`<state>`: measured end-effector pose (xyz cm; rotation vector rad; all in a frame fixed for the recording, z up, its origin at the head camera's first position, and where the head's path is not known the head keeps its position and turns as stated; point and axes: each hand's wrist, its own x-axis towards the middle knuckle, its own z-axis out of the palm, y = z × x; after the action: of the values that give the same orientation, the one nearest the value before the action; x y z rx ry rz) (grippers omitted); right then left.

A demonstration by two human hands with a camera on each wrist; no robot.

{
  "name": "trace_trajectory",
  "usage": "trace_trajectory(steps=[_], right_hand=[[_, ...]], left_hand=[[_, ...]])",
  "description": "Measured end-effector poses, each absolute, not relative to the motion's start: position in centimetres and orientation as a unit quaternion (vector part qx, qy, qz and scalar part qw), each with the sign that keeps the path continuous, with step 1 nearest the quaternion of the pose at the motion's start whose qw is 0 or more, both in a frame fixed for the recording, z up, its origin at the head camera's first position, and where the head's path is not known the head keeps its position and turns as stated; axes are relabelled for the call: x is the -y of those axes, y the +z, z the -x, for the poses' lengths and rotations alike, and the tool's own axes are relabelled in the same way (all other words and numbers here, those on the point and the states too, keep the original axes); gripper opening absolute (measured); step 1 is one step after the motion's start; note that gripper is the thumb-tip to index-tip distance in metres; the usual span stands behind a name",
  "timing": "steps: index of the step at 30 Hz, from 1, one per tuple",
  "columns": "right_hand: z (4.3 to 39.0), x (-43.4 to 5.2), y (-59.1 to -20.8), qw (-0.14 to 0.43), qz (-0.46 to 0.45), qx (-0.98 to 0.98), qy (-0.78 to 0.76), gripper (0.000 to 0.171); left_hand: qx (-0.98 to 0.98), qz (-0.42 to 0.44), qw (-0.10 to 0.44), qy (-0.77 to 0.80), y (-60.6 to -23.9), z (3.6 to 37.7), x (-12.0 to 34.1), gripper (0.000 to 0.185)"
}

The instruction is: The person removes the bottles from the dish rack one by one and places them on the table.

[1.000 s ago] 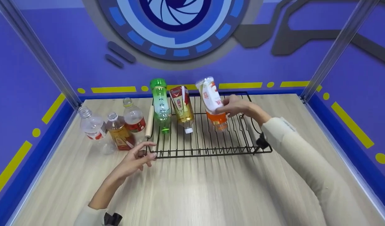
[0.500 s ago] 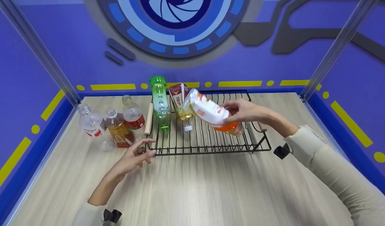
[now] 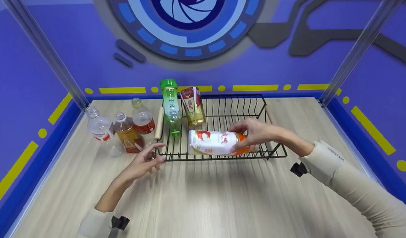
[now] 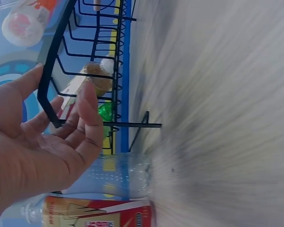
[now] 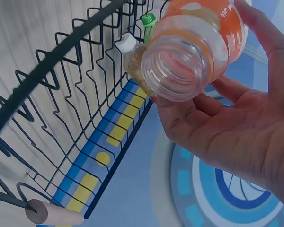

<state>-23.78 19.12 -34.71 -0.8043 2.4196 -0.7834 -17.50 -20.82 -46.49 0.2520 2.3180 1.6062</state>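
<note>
One white-and-orange bottle [image 3: 212, 142], near level over the front of the wire rack [image 5: 49, 65]; base end left of the right hand's [image 3: 256, 134] fingertips, uncapped mouth [image 5: 175, 71] to their right; contact with the wires cannot be told. Right fingers and thumb: closed about the orange section. Left hand [image 3: 140, 165]: thumb and bent fingers about the rack's near corner. Handling, as judged: light, apparently empty; thin plastic, liable to dent; smooth sleeve, slightly slippery; unlikely to break. Best hold: lightly, at the shoulder between those right fingers.
</note>
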Motion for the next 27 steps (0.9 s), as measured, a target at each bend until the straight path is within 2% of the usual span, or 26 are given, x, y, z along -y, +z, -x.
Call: trace_trajectory(steps=[6,13,16,19,23,27], right_hand=[[22.6,-19.2,-34.6,0.23,0.301,-0.887,-0.264,0.061],[21.1,-18.6,-34.2,0.227,0.323,-0.886,-0.242,0.056],[20.4,-18.1,-34.1,0.22,0.333,-0.886,-0.234,0.054],[19.8,-17.6,-34.2,0.221,0.337,-0.886,-0.23,0.054],[19.2,-16.9,-34.3,0.224,0.338,-0.886,-0.225,0.055],[18.6,-16.1,-34.4,0.217,0.348,-0.886,-0.217,0.058]], left_hand=[[-0.865,-0.113,0.119,0.475,-44.9,16.4,20.2,0.057],[-0.952,-0.094,0.004,0.292,-41.1,13.5,18.4,0.046],[-0.95,-0.125,-0.025,0.286,-40.0,12.8,17.5,0.038],[-0.918,-0.187,0.004,0.35,-39.3,12.5,16.6,0.039],[-0.881,-0.237,0.063,0.404,-39.2,12.3,15.6,0.057],[-0.883,-0.246,0.07,0.393,-39.5,12.1,15.1,0.068]])
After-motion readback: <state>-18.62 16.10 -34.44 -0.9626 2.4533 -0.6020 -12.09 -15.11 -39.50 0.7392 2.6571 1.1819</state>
